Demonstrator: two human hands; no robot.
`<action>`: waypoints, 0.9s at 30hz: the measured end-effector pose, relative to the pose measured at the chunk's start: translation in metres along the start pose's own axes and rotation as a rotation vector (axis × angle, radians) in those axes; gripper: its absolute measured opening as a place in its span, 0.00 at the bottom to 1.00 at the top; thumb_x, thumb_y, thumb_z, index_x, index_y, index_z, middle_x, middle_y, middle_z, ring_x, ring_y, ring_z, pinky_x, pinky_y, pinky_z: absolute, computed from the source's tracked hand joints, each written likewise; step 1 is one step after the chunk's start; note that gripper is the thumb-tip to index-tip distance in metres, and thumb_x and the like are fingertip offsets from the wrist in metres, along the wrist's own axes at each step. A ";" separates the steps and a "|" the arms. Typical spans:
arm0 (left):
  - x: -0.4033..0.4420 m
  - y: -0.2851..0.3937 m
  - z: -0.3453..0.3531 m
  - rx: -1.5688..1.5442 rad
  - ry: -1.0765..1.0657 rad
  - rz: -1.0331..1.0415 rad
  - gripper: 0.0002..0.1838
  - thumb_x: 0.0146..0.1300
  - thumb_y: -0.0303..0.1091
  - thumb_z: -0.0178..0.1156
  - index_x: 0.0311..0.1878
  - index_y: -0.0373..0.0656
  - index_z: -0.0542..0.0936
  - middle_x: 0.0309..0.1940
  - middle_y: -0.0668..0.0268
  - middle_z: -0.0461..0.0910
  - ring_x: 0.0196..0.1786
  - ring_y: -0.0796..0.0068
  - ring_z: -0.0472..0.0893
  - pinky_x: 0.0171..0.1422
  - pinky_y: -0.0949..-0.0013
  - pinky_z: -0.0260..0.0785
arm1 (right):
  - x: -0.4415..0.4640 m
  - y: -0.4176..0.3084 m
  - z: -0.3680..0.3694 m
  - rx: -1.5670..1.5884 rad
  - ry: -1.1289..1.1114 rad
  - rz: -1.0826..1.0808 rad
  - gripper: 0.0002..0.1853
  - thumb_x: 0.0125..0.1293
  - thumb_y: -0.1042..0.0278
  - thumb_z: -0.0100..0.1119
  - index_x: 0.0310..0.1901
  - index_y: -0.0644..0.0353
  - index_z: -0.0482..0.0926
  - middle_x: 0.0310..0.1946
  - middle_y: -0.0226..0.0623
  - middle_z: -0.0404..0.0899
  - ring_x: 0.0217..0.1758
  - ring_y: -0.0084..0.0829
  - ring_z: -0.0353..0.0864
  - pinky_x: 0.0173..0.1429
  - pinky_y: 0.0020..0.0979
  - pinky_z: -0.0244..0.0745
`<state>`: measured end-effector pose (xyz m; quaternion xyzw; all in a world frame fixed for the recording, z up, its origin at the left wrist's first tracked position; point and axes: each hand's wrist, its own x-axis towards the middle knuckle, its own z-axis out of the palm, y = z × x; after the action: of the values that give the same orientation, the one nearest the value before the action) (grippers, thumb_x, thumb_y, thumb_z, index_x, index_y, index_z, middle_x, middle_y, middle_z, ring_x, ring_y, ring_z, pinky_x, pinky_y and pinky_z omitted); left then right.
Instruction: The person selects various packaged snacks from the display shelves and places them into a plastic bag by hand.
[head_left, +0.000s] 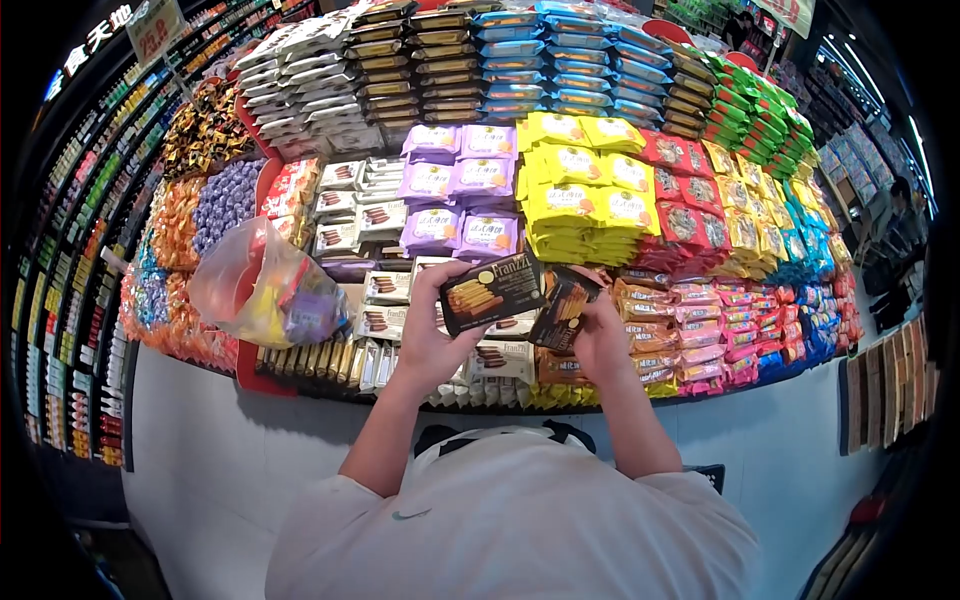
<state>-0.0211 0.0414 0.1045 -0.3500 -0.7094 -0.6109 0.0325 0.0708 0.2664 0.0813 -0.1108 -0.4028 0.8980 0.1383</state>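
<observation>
My left hand (428, 338) grips a black Franzzi biscuit packet (495, 290), its front with pictured biscuit sticks facing up toward me. In my right hand (605, 342) is a second black biscuit packet (562, 315), tilted and partly behind the first one. The two packets meet or overlap over the front of the display. Below them lie white Franzzi packets (503, 360) and brown wafer packets (645, 335). A clear plastic bag (265, 290) with yellow and purple packets inside rests on the display, left of my left hand.
Purple packets (488, 177) and yellow packets (573, 197) are stacked beyond my hands. Blue packets (582, 60) rise at the back, with red packets (690, 188) to the right. Loose wrapped candy (228, 205) fills bins at left. Tall shelves (75, 260) line the left side.
</observation>
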 end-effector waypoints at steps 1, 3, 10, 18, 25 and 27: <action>-0.002 0.000 0.000 0.003 0.010 -0.006 0.39 0.52 0.13 0.69 0.68 0.41 0.66 0.61 0.61 0.71 0.64 0.71 0.74 0.70 0.68 0.70 | -0.001 0.001 0.001 -0.023 -0.033 -0.029 0.28 0.66 0.78 0.42 0.70 0.62 0.65 0.61 0.41 0.77 0.64 0.36 0.78 0.69 0.40 0.75; -0.007 -0.004 0.002 -0.035 0.012 -0.016 0.39 0.52 0.13 0.68 0.68 0.41 0.66 0.61 0.61 0.71 0.64 0.71 0.74 0.70 0.67 0.70 | -0.002 0.006 -0.003 -0.088 -0.036 -0.035 0.27 0.67 0.79 0.43 0.69 0.63 0.65 0.61 0.41 0.77 0.63 0.35 0.79 0.68 0.39 0.76; -0.014 -0.004 0.002 -0.043 0.001 -0.028 0.39 0.53 0.12 0.68 0.68 0.42 0.66 0.60 0.62 0.70 0.64 0.71 0.74 0.69 0.68 0.71 | -0.008 0.011 -0.005 -0.166 -0.045 -0.069 0.23 0.75 0.76 0.50 0.69 0.66 0.64 0.60 0.41 0.78 0.59 0.28 0.81 0.61 0.32 0.80; -0.009 0.004 0.007 -0.016 -0.015 -0.030 0.39 0.53 0.12 0.68 0.68 0.42 0.66 0.61 0.62 0.71 0.64 0.72 0.74 0.69 0.68 0.72 | -0.015 0.004 -0.006 -0.263 -0.021 -0.091 0.30 0.79 0.68 0.52 0.77 0.64 0.57 0.69 0.40 0.70 0.69 0.27 0.71 0.72 0.30 0.66; 0.008 0.024 0.014 -0.014 -0.069 -0.038 0.39 0.53 0.13 0.69 0.68 0.42 0.66 0.62 0.62 0.71 0.64 0.71 0.76 0.69 0.68 0.72 | -0.023 -0.016 -0.011 -0.358 0.046 -0.099 0.30 0.78 0.68 0.48 0.78 0.62 0.56 0.69 0.41 0.69 0.69 0.28 0.69 0.74 0.30 0.61; 0.012 0.029 0.016 0.017 -0.087 -0.021 0.39 0.53 0.13 0.69 0.68 0.42 0.66 0.62 0.62 0.71 0.64 0.71 0.76 0.69 0.68 0.72 | -0.024 -0.024 -0.010 -0.295 0.002 -0.069 0.29 0.75 0.72 0.47 0.76 0.62 0.57 0.66 0.40 0.70 0.67 0.28 0.71 0.73 0.30 0.63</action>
<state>-0.0089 0.0618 0.1307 -0.3684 -0.7192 -0.5891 -0.0019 0.1008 0.2809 0.0951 -0.1170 -0.5337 0.8237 0.1519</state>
